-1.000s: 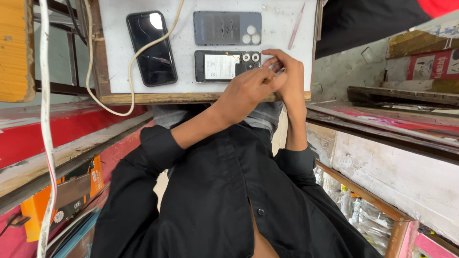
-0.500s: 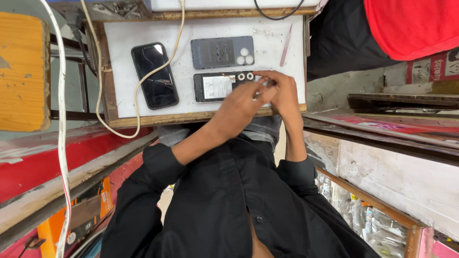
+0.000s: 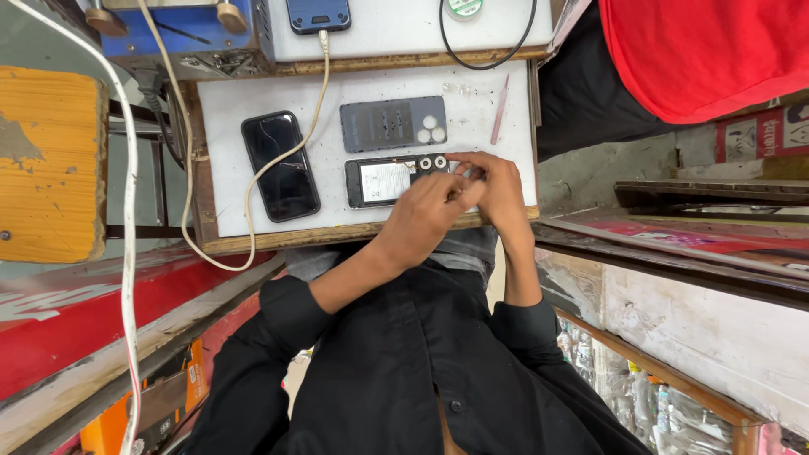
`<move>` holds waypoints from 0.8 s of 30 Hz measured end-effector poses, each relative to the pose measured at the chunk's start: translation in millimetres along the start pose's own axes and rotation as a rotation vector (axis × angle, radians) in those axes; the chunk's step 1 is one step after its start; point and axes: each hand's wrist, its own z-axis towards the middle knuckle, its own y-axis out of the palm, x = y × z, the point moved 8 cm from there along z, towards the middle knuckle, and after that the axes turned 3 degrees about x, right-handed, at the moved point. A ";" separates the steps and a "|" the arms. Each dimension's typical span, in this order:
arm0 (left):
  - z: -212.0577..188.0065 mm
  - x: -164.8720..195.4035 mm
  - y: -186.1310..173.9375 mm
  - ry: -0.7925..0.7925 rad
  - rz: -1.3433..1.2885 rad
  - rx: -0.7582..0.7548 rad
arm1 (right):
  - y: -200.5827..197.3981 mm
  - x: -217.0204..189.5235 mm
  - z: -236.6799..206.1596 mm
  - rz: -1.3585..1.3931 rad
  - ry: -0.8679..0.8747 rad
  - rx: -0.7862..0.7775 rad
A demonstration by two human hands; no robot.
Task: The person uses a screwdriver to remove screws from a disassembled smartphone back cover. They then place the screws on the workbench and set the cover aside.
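An opened phone point(image 3: 383, 179), its back off and its insides and round camera lenses showing, lies on the white mat point(image 3: 227, 109). Both my hands meet at its camera end. My left hand point(image 3: 428, 211) is curled over that end with the fingertips pinched together; what they pinch is hidden. The fingers of my right hand point(image 3: 502, 187) close on the phone's edge from the right. The grey back cover point(image 3: 392, 123) with three round lens holes lies just beyond the phone.
A black phone point(image 3: 280, 165) lies screen up at the mat's left, with a white cable point(image 3: 253, 181) across it. A pink pry tool point(image 3: 500, 109) rests at the right. A blue box point(image 3: 190, 34), a blue phone point(image 3: 318, 14) and a wire coil point(image 3: 463, 7) sit on the bench behind. A person in red point(image 3: 699, 50) stands at the right.
The view has tipped up, so the table sits lower in frame and the bench behind shows. Both hands stay at the phone's camera end with small finger shifts.
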 end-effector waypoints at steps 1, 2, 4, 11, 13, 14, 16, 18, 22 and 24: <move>0.4 -1.3 0.0 -0.013 0.039 -0.006 | 0.6 -1.8 0.0 0.012 -0.018 0.002; 0.6 -2.8 -0.2 -0.023 0.074 -0.009 | 0.4 -3.8 -0.1 0.018 -0.037 0.007; 1.2 1.0 -0.7 0.023 -0.103 0.002 | -0.6 -5.4 -0.1 0.025 -0.054 0.013; 1.1 -20.8 10.7 -0.216 0.084 -0.121 | -1.0 -5.8 -0.3 0.005 -0.064 0.024; 3.8 -3.5 4.7 -0.030 -0.060 -0.048 | -1.7 -6.8 0.9 0.001 -0.074 0.026; 3.5 5.0 0.3 0.058 -0.133 -0.014 | -0.9 -5.3 1.3 -0.014 -0.050 0.022; 4.2 5.4 -0.3 0.042 -0.055 -0.017 | -0.3 -1.9 1.6 -0.025 -0.007 0.004; 4.8 1.8 -1.3 -0.005 0.037 -0.024 | 0.4 1.6 0.5 -0.017 0.033 -0.016; 6.1 2.5 -6.0 0.028 -0.021 0.006 | -2.2 -5.5 -0.3 0.023 -0.080 0.015; 5.6 4.7 -6.3 0.064 -0.077 -0.005 | -0.3 -2.8 0.2 0.021 -0.059 -0.009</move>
